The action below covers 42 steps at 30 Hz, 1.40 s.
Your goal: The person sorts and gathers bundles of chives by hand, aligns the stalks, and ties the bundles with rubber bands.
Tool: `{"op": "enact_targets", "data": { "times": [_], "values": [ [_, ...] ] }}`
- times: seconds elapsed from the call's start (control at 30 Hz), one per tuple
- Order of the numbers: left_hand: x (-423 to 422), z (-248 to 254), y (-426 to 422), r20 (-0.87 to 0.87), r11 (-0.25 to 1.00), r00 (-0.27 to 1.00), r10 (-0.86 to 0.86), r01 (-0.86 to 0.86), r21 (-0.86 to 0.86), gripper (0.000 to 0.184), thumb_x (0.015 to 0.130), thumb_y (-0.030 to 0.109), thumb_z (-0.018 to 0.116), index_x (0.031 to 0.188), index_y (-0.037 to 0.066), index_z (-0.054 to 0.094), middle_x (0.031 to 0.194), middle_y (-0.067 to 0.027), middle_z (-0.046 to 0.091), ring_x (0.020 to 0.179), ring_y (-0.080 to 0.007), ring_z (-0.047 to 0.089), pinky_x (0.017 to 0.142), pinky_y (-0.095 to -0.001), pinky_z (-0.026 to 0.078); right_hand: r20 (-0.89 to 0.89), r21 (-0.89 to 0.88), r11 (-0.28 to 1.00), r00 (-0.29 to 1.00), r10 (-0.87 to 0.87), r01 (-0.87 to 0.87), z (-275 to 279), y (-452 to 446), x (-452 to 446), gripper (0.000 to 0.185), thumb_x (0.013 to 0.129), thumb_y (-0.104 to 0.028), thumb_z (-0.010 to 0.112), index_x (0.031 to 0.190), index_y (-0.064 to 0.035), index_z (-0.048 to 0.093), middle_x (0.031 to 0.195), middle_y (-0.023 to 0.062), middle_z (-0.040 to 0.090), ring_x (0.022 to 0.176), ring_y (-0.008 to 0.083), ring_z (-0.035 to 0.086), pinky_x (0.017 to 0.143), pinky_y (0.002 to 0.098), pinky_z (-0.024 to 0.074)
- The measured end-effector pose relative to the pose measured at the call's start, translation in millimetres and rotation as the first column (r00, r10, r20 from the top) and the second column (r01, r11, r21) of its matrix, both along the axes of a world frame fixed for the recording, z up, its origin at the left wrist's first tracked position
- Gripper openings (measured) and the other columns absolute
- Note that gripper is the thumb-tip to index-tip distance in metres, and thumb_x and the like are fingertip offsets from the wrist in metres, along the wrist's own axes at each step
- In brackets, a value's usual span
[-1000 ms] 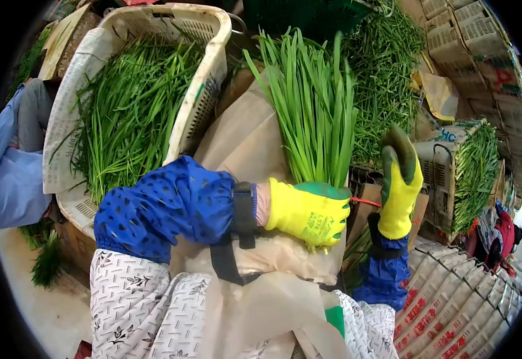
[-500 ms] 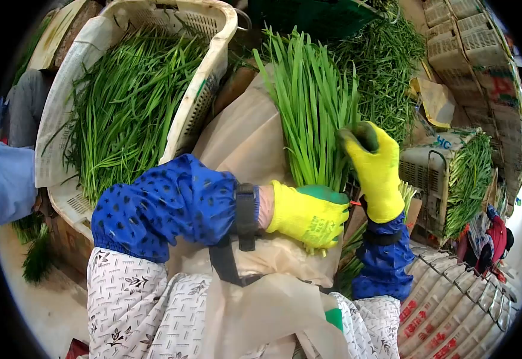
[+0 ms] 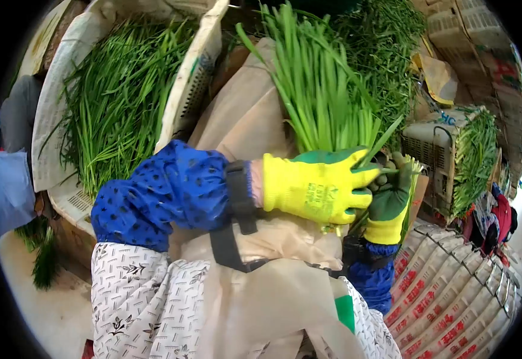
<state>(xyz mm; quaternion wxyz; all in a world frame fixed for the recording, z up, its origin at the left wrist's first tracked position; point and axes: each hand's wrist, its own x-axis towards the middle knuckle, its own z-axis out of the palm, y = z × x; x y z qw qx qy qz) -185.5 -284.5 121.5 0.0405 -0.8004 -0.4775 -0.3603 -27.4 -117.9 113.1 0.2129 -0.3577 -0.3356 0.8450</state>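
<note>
The bunch (image 3: 321,102) is a thick sheaf of long, flat, bright green leaves. It is gathered tight inside the left grip (image 3: 315,186) and fans out loosely beyond it, tips pointing away from the person and leaning slightly left. A leaf or two splays apart on the left side. Just below the left grip, short pale stem ends (image 3: 333,229) poke out. One stray leaf (image 3: 385,140) slants up and rightward from its fingertips, beside the right grip (image 3: 389,200).
</note>
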Motion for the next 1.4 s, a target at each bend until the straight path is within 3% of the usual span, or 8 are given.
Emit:
{"op": "enact_targets", "data": {
  "times": [0.3, 0.53, 0.63, 0.8, 0.93, 1.0, 1.2, 1.4],
  "values": [
    [-6.1, -7.7, -5.5, -0.027, 0.978, 0.990, -0.141, 0.135, -0.162, 0.019, 0.074, 0.034, 0.062, 0.083, 0.018, 0.067, 0.130, -0.0050, 0.052, 0.106, -0.0394, 0.053, 0.092, -0.0632, 0.040, 0.193, 0.898, 0.435, 0.947, -0.257, -0.065, 63.9, -47.7, 19.9, 0.046, 0.098, -0.039, 0.046, 0.104, 0.0051, 0.059, 0.074, 0.0100, 0.058, 0.057, 0.0167, 0.054, 0.053, 0.0277, 0.0464],
    [-7.7, -10.6, -8.8, 0.047, 0.952, 0.974, -0.222, 0.227, -0.207, 0.024, 0.080, 0.037, 0.056, 0.088, 0.017, 0.066, 0.129, -0.0047, 0.051, 0.103, -0.0399, 0.054, 0.095, -0.0621, 0.039, 0.082, 0.749, 0.651, 0.957, -0.278, 0.124, 73.5, -28.6, 8.5, 0.043, 0.094, -0.039, 0.055, 0.103, 0.0025, 0.060, 0.072, 0.0097, 0.059, 0.053, 0.0157, 0.050, 0.049, 0.0262, 0.0425],
    [-5.4, -18.7, -12.9, 0.094, 0.964, 0.983, -0.160, 0.176, -0.198, 0.024, 0.077, 0.033, 0.056, 0.088, 0.013, 0.064, 0.111, -0.0054, 0.057, 0.098, -0.0368, 0.055, 0.096, -0.0586, 0.040, -0.312, 0.390, 0.919, 0.948, 0.070, 0.061, 66.0, 37.9, 14.9, 0.042, 0.096, -0.033, 0.053, 0.120, 0.0015, 0.055, 0.083, 0.0031, 0.054, 0.064, 0.0129, 0.043, 0.056, 0.0269, 0.0370],
    [0.2, -23.9, -12.1, -0.014, 0.976, 0.989, -0.149, 0.145, -0.160, 0.020, 0.073, 0.028, 0.057, 0.084, 0.012, 0.061, 0.088, -0.0045, 0.058, 0.100, -0.0330, 0.056, 0.100, -0.0557, 0.039, 0.212, 0.788, 0.612, 0.964, -0.157, -0.074, 69.9, 118.4, -59.8, 0.040, 0.092, -0.027, 0.058, 0.123, -0.0018, 0.055, 0.111, 0.0126, 0.064, 0.095, 0.0195, 0.061, 0.083, 0.0328, 0.0491],
    [-7.0, -20.7, -12.2, -0.050, 0.971, 0.981, -0.185, 0.175, -0.165, 0.024, 0.073, 0.030, 0.057, 0.090, 0.013, 0.062, 0.090, -0.0049, 0.057, 0.107, -0.0330, 0.054, 0.101, -0.0582, 0.036, 0.587, 0.701, -0.174, 0.698, -0.410, -0.692, 11.5, 142.3, -106.7, 0.042, 0.087, -0.017, 0.064, 0.125, -0.0011, 0.055, 0.120, 0.0133, 0.061, 0.109, 0.0212, 0.058, 0.090, 0.0314, 0.0466],
    [-10.4, -21.1, -14.0, -0.027, 0.961, 0.976, -0.215, 0.207, -0.183, 0.027, 0.072, 0.031, 0.058, 0.093, 0.014, 0.063, 0.093, -0.0049, 0.057, 0.111, -0.0333, 0.053, 0.102, -0.0591, 0.035, 0.403, 0.885, 0.263, 0.915, -0.020, -0.384, -0.7, 106.3, -134.4, 0.048, 0.081, -0.018, 0.070, 0.124, -0.0041, 0.056, 0.120, 0.0136, 0.061, 0.110, 0.0250, 0.058, 0.092, 0.0335, 0.0459],
    [-15.1, -16.6, -18.6, 0.013, 0.945, 0.979, -0.201, 0.198, -0.260, 0.034, 0.070, 0.031, 0.059, 0.098, 0.014, 0.063, 0.100, -0.0057, 0.057, 0.117, -0.0375, 0.049, 0.098, -0.0668, 0.035, 0.599, 0.721, -0.574, 0.766, 0.233, -0.389, 4.4, 14.8, -156.1, 0.032, 0.077, -0.023, 0.066, 0.105, -0.0087, 0.064, 0.108, 0.0125, 0.060, 0.103, 0.0327, 0.056, 0.092, 0.0437, 0.0421],
    [-12.4, -14.2, -18.3, 0.004, 0.927, 0.983, -0.183, 0.174, -0.332, 0.032, 0.068, 0.031, 0.058, 0.093, 0.013, 0.062, 0.099, -0.0062, 0.058, 0.114, -0.0370, 0.051, 0.097, -0.0675, 0.035, 0.528, 0.747, -0.432, 0.846, -0.076, -0.505, 9.6, 33.2, -149.6, 0.035, 0.078, -0.027, 0.066, 0.108, -0.0096, 0.062, 0.111, 0.0113, 0.059, 0.109, 0.0343, 0.052, 0.094, 0.0461, 0.0382]
  ]
}}
